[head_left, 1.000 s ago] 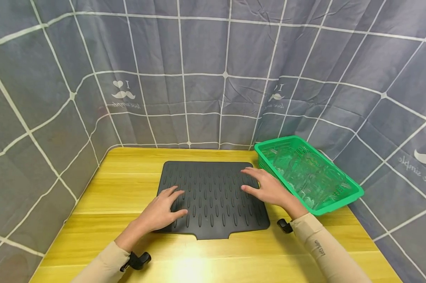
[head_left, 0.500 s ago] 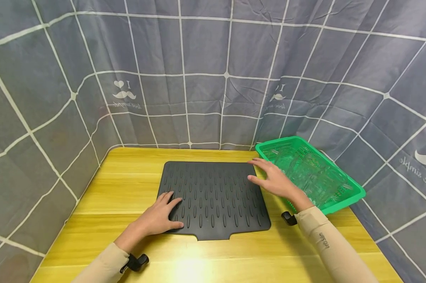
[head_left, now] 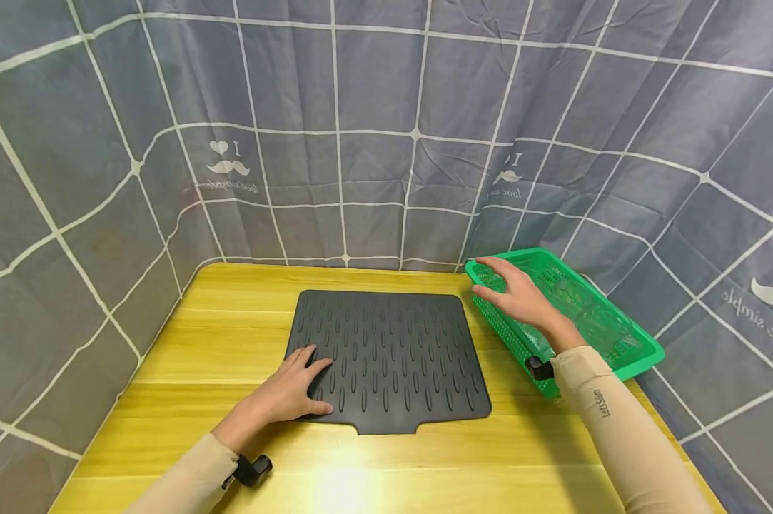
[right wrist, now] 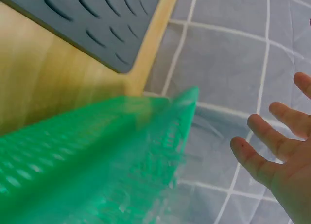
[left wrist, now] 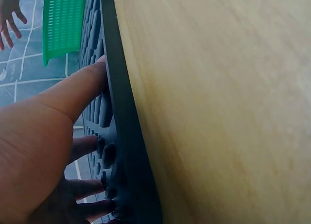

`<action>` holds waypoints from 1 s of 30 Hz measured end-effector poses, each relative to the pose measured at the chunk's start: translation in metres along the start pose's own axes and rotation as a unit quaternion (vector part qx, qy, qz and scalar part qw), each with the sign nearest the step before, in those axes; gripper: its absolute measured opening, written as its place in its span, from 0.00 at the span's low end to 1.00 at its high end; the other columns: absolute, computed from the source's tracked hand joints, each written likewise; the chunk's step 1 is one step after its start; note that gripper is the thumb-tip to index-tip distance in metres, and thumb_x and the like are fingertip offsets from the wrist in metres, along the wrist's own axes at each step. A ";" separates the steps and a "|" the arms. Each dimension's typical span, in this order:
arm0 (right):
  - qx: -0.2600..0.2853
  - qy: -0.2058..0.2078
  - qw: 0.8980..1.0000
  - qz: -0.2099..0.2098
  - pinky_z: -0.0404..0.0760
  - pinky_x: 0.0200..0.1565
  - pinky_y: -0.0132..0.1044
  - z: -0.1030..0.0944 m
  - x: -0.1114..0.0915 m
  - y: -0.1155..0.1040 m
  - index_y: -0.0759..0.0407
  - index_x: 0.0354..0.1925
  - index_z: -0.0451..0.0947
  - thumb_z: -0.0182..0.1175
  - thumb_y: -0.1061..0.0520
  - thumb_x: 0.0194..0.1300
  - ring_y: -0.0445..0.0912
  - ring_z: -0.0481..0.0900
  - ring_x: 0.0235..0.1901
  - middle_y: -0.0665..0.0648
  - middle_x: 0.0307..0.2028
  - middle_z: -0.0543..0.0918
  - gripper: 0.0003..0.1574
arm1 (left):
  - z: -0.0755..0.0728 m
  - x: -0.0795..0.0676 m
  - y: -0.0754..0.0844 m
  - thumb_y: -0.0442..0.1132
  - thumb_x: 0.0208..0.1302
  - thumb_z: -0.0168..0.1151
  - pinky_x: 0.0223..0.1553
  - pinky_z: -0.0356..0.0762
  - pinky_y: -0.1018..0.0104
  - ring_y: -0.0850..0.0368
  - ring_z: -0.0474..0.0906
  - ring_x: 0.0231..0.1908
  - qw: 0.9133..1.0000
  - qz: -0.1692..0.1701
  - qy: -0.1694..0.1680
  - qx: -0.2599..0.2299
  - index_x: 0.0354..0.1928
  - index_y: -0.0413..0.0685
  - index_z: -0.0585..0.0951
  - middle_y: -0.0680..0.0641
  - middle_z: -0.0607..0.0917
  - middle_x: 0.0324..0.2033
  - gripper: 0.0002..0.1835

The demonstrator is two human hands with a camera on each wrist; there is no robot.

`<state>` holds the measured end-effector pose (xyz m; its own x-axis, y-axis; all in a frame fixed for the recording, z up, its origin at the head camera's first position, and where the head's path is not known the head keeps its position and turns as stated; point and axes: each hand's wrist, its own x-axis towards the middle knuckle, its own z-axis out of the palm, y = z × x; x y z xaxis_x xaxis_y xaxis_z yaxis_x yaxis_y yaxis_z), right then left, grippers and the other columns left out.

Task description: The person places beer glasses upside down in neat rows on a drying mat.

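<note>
A dark grey ridged mat (head_left: 392, 357) with a tab at its near edge lies on the wooden table. My left hand (head_left: 290, 389) rests on the mat's near left corner, fingers spread; in the left wrist view its fingertips (left wrist: 99, 204) touch the raised ridges. Over the left rim of a green plastic basket (head_left: 646, 353) hovers my right hand (head_left: 521, 296), fingers extended and holding nothing. Inside the basket lie several clear glass-like vessels (head_left: 607, 325), partly hidden by the right hand and forearm. The right wrist view shows the basket's rim (right wrist: 187, 100) below the spread fingers.
The yellowish wooden table (head_left: 232, 314) carries the mat and the basket. A grey curtain with white grid lines (head_left: 373, 164) encloses the back and both sides, close behind the basket. Black wrist cameras (head_left: 254, 471) stick out beneath both wrists.
My right hand has moved rightward from above the mat's right side to over the basket's rim. The left hand has settled slightly lower onto the mat's near left corner.
</note>
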<state>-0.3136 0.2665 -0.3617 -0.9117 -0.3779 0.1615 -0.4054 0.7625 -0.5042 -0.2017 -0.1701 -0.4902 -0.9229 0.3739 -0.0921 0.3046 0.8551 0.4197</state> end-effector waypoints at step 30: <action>-0.011 -0.079 0.985 0.153 0.58 0.67 0.71 -0.068 0.027 0.057 0.57 0.80 0.49 0.57 0.37 0.73 0.72 0.50 0.74 0.74 0.77 0.48 0.51 | -0.005 0.000 0.000 0.61 0.54 0.75 0.67 0.60 0.31 0.28 0.50 0.75 1.000 0.005 -0.020 0.002 0.74 0.48 0.67 0.31 0.54 0.76 0.50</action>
<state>-0.3660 0.3354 -0.3288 -0.9700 -0.2052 -0.1303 -0.1171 0.8642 -0.4893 -0.2025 -0.1719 -0.4852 -0.9099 0.3960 -0.1234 0.3146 0.8528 0.4167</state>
